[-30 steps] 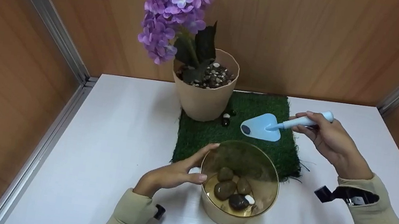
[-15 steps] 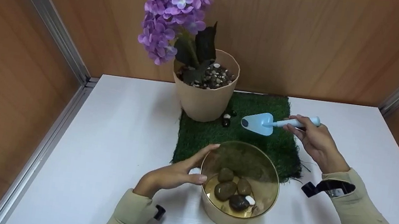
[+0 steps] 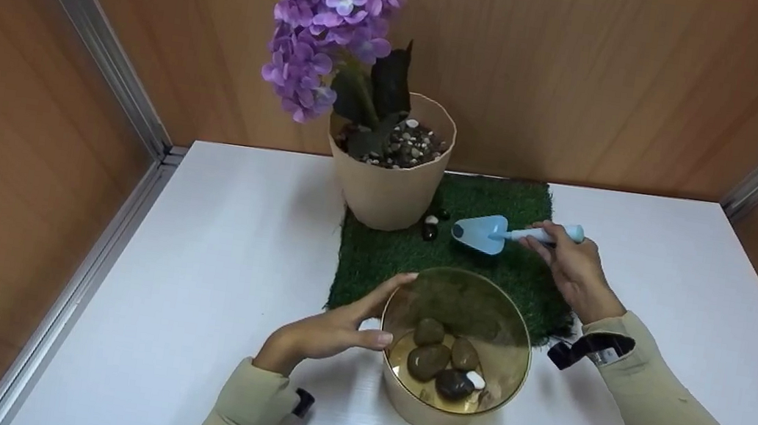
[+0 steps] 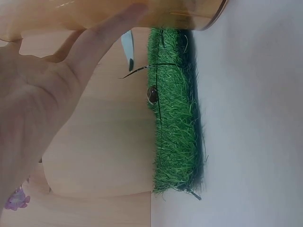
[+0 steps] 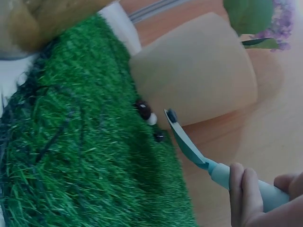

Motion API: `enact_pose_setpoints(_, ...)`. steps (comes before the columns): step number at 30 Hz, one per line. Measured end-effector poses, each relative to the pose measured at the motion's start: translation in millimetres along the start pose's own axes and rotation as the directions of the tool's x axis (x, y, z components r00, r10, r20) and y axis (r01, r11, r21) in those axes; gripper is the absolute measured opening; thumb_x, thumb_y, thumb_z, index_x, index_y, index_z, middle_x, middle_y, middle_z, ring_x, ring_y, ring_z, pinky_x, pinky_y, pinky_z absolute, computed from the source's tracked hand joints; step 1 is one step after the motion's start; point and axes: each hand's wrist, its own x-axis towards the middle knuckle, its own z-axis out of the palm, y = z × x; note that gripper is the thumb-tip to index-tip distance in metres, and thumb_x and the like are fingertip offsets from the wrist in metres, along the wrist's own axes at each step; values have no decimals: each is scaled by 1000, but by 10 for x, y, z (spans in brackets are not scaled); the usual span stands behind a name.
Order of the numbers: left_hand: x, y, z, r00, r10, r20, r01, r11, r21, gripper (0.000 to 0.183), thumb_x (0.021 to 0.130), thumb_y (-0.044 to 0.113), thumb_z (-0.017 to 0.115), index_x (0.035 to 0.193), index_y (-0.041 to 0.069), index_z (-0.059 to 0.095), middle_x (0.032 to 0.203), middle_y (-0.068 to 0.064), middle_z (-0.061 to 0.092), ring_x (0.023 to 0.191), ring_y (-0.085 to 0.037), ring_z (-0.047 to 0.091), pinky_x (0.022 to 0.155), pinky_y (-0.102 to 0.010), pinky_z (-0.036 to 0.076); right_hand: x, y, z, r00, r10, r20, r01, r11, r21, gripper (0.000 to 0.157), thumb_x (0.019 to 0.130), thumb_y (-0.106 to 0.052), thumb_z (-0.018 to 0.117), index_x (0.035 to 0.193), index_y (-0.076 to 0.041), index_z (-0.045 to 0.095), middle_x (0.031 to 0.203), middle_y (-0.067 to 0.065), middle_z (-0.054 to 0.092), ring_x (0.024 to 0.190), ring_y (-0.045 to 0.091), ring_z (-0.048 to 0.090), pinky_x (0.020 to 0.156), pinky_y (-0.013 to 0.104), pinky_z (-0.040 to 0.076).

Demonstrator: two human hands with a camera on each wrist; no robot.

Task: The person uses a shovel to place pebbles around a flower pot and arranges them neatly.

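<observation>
My right hand [image 3: 572, 265] grips the handle of a light blue hand trowel [image 3: 483, 234], held above the grass mat. A dark pebble [image 3: 457, 231] lies at the trowel's tip; the right wrist view also shows this dark pebble [image 5: 172, 115] there. My left hand [image 3: 332, 332] holds the left side of an amber glass bowl [image 3: 465, 284], thumb and fingers spread round its wall. Inside that bowl lie several brown and dark stones [image 3: 428, 362] and one white pebble [image 3: 475, 379]. Beside the flower pot, a few small black and white pebbles [image 3: 430, 228] rest on the mat.
A beige flower pot [image 3: 385, 195] with purple flowers [image 3: 330, 35] and gravel stands at the back, partly on the green grass mat [image 3: 372, 263]. The white table [image 3: 231, 258] meets wooden panels [image 3: 591, 72] at the back and sides.
My right hand has moved left and slightly down with the trowel, the pebble still on its tip, towards the flower pot. The left hand and bowl have stayed in place.
</observation>
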Motion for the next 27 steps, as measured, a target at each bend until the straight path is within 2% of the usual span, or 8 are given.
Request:
enact_pose_setpoints(4,-6,-6,-1,1000,-15,-5,15,1000,4,78,82,65,52,145,48,8,151,22,2,138,-16,13,102,-61,16,51,62,49,999,-27,-22,26,999,-18,44,97,-19,50,128,11,42,130,23,40,112,28,55,92,27,43)
enact_pose_setpoints(10,-9,7,5,1000,-21,-5,21,1000,-5,79,81,66,52,145,48,8,150,22,4,136,-19,19,99,-64,18,97,133,114,1000,-22,-21,21,1000,-21,46,97,-17,48,132,11,37,128,20,41,114,30,53,93,26,42)
enact_pose_setpoints(17,-7,10,5,1000,-26,-4,26,1000,-8,79,81,66,52,144,49,8,150,22,5,136,-18,18,99,-64,19,137,230,182,999,-17,-43,16,999,-40,37,97,-18,49,123,8,48,126,19,45,114,28,53,91,26,43)
enact_pose_setpoints(22,0,-10,1,1000,-25,-1,25,1000,-2,77,82,65,51,144,49,8,150,23,3,137,-17,14,100,-63,17,141,279,211,998,-27,-54,25,999,-48,40,97,-19,51,124,9,48,120,16,52,114,28,53,90,26,44)
enact_pose_setpoints(27,-2,3,-2,1000,-27,0,27,1000,-6,76,83,64,51,144,49,8,150,24,3,138,-18,14,100,-64,16,142,322,234,997,-77,-32,75,995,-61,40,96,-19,51,124,10,48,126,23,47,114,31,53,90,27,44)
